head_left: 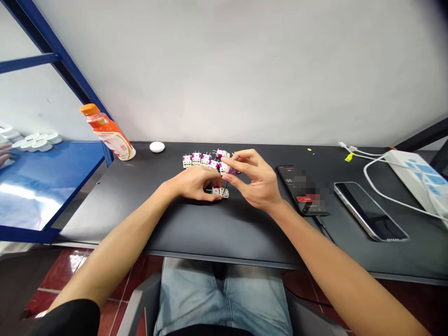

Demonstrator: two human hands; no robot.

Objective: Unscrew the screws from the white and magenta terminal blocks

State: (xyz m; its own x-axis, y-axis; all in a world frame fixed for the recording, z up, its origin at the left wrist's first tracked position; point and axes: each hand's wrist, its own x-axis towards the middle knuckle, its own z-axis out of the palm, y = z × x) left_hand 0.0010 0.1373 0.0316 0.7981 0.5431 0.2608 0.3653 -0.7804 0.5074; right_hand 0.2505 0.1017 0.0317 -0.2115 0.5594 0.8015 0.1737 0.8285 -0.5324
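Note:
Low over the dark table, my left hand (pixel 196 183) pinches a small white part with metal pins (pixel 220 192) between thumb and fingers. My right hand (pixel 256 179) is closed on a small screwdriver (pixel 226 186), and its thin dark shaft slants down to the white part. A pinkish handle shows partly between the right fingertips. Just beyond both hands sit several similar white and purple parts with pins (pixel 196 158), some partly hidden by the fingers.
On the right lie a black phone (pixel 292 186) with a cable, a second phone (pixel 371 212) and a white power strip (pixel 416 175) with cords. Back left are a bottle (pixel 110 135) and a white disc (pixel 157 147). Another person's hand (pixel 4 153) shows at far left.

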